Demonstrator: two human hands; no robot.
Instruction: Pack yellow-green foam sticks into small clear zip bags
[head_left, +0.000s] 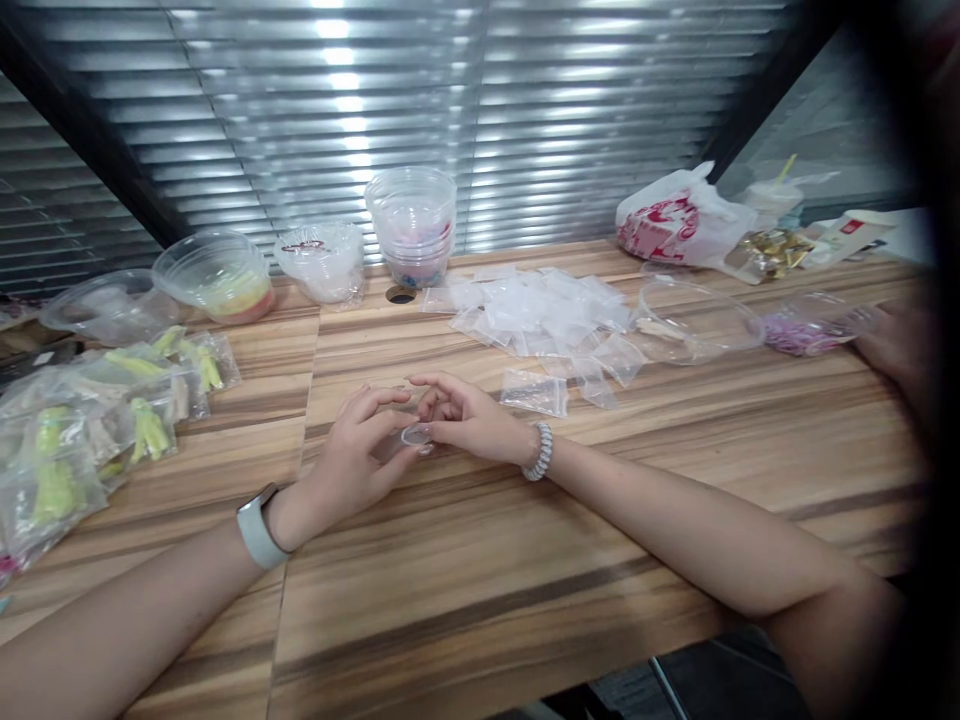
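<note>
Wood tabletop, hands around clear disc

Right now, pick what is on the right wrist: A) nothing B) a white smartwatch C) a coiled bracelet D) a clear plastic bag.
C: the coiled bracelet circles the wrist behind the right hand, while the white smartwatch sits behind the left hand.

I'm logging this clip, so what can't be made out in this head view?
The small clear round piece: partly hidden by the left hand and right hand.
The hand at the right edge: cut off by a dark blur, so whose it is is unclear.
The bags of green pieces: cut off by the left edge, contents blurred by plastic.
The stacked tubs: contents blurred by clear plastic.
</note>
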